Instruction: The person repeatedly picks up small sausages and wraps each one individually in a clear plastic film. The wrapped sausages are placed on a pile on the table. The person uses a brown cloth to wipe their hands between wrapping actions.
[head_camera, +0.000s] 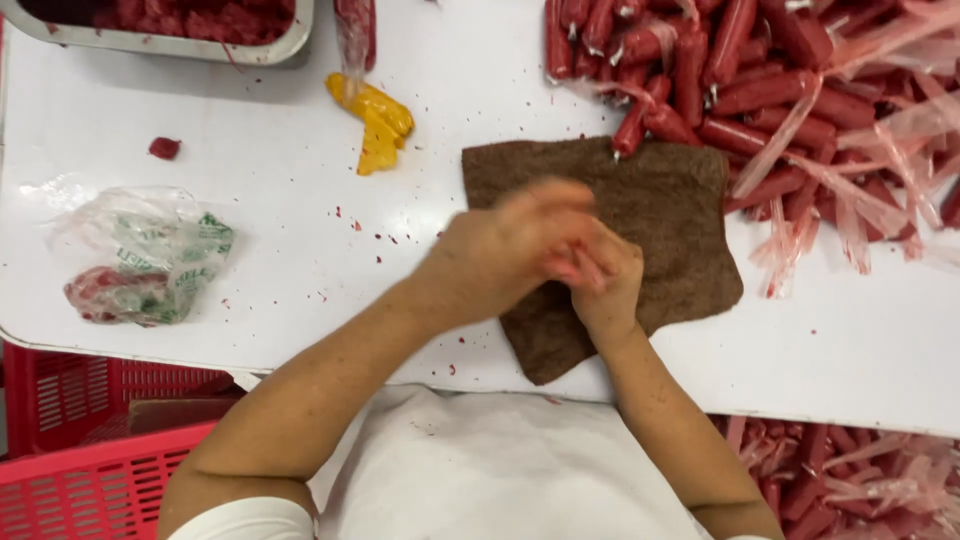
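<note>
My left hand (505, 250) and my right hand (608, 283) are pressed together over a brown cloth (670, 205) that lies flat on the white table (280, 260). Both hands are blurred, and the left one overlaps the fingers of the right. A bit of red shows between the fingers, but I cannot tell whether anything is held. A big pile of red sausages in clear wrappers (760, 90) lies just beyond the cloth, at the back right.
A metal tray of red meat (170, 30) stands at the back left. A yellow glove (375, 120) lies near it. A crumpled plastic bag (145, 260) is at the left. Red crates (90, 450) sit below the table edge, and more wrapped sausages (850, 480) lie lower right.
</note>
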